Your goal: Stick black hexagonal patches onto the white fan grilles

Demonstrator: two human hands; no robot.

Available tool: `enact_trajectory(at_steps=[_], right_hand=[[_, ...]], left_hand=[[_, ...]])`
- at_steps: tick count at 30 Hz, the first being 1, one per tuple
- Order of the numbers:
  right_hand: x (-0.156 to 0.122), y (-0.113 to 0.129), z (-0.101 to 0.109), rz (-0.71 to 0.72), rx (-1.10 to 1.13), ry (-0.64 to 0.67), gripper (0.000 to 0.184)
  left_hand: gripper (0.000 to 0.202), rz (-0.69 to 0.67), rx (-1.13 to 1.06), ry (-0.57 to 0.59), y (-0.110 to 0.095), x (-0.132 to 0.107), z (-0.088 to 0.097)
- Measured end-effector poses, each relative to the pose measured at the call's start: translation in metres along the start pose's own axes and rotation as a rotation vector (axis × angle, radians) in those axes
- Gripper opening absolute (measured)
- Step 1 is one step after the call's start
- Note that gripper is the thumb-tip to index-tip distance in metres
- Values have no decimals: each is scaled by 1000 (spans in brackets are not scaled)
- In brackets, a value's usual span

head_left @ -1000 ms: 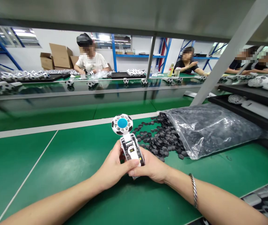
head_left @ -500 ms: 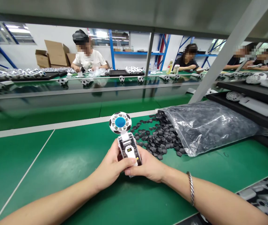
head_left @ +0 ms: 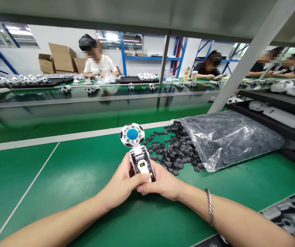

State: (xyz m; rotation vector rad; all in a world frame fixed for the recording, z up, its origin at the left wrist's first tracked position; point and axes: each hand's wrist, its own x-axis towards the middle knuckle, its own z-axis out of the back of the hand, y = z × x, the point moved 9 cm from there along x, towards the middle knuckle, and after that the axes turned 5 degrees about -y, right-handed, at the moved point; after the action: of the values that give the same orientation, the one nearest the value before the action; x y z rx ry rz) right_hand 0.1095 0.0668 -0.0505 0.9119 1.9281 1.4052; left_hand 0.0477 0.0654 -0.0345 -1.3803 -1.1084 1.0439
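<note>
Fan (head_left: 137, 151): white body, black-white football-pattern head, blue centre. Loose caps (head_left: 174, 152) black. Table (head_left: 59, 178) green, white lines.

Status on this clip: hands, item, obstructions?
Both shut on handheld fan: left hand, right hand. Loose black parts and bag lie beyond, apart from hands.

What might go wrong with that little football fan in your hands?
The left hand and right hand grip the fan only at its lower end, so it might slip and drop onto the table. The loose black parts lie close to the right hand; a careless sweep might scatter them. The bag lies open, so more may spill out.
</note>
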Motion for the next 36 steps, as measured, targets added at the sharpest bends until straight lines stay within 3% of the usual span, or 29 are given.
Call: enact_trajectory(at_steps=[15,23,30,36], right_hand=[[-1,-2,0,-34,62,-12,42],[-1,3,2,12,57,-20,35],[-1,0,1,-13,165,29,32],[2,-2,8,-21,188,-18,31]], left_hand=[[51,10,24,30,0,3,-1],[42,-11,1,52,5,0,-1],[40,15,-162,120,16,-1,-3],[32,-10,-82,128,10,2,-4]])
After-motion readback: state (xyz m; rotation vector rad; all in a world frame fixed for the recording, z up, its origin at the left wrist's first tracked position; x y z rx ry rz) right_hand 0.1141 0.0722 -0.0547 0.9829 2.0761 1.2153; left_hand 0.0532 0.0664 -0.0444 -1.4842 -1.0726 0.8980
